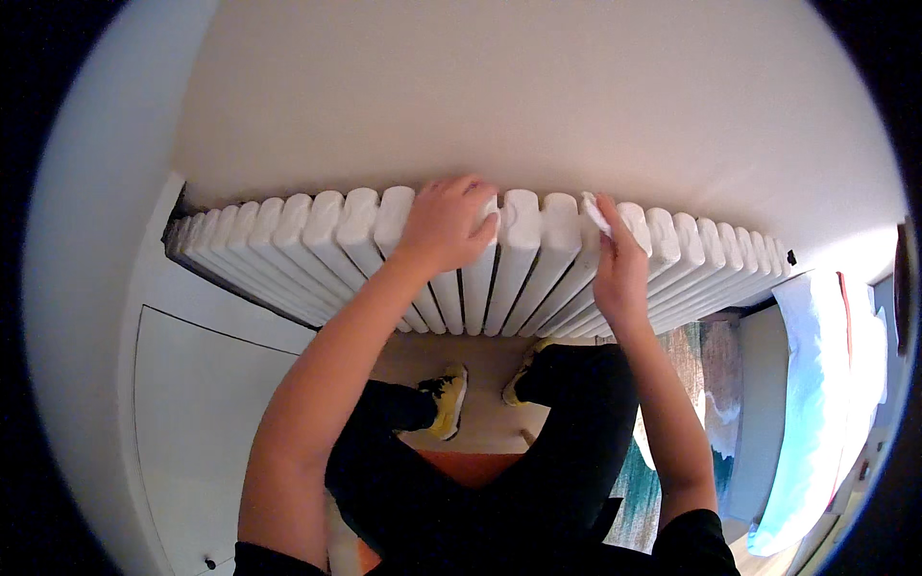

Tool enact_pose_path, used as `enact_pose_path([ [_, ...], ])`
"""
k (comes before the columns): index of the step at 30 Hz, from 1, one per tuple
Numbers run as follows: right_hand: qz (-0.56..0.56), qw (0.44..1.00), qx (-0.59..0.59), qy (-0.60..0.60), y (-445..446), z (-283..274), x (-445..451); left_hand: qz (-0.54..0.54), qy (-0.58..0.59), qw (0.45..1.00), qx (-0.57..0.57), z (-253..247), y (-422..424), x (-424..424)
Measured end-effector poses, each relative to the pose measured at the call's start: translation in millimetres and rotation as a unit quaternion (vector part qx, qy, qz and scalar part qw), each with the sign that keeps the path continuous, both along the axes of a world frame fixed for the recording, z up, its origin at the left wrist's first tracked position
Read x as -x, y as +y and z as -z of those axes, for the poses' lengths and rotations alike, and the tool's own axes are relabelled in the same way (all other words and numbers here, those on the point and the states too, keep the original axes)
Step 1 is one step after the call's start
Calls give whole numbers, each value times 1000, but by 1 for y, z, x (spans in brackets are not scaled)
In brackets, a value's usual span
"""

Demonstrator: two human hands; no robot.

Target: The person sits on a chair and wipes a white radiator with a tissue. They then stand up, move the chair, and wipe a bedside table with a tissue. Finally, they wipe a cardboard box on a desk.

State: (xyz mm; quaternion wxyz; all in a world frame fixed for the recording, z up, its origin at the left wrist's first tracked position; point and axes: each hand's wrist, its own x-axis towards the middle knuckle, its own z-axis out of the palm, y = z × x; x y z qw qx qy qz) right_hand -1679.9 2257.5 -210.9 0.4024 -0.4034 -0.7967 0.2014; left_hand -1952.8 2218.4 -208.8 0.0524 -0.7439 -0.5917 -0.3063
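A white column radiator (522, 266) runs along the wall in front of me, its rounded section tops in a row. My left hand (450, 223) lies over the tops of the sections near the middle, fingers toward the wall and thumb to the right. It holds no separate object that I can see. Farther right, my right hand (623, 270) pinches a small folded white cloth or tissue (596, 214) against the top of another section. Part of the cloth is hidden by the fingers.
The plain wall (504, 93) rises behind the radiator. At left is a white cabinet door (209, 425) with a black knob (209, 562). An orange seat (468, 466) is under me. A patterned rug (637, 489) and blue-white bedding (807, 432) lie at right.
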Motion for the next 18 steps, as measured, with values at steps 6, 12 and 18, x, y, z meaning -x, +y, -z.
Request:
enact_pose_path([
  [6,-10,955,-180,-236,-19,15,40,-51,-65,995,49,2,-1,53],
  [12,-24,955,-155,-251,4,12,50,-95,-85,985,115,-3,0,46],
  [18,-16,953,-151,-261,2,14,49,-103,-133,984,66,0,1,48],
])
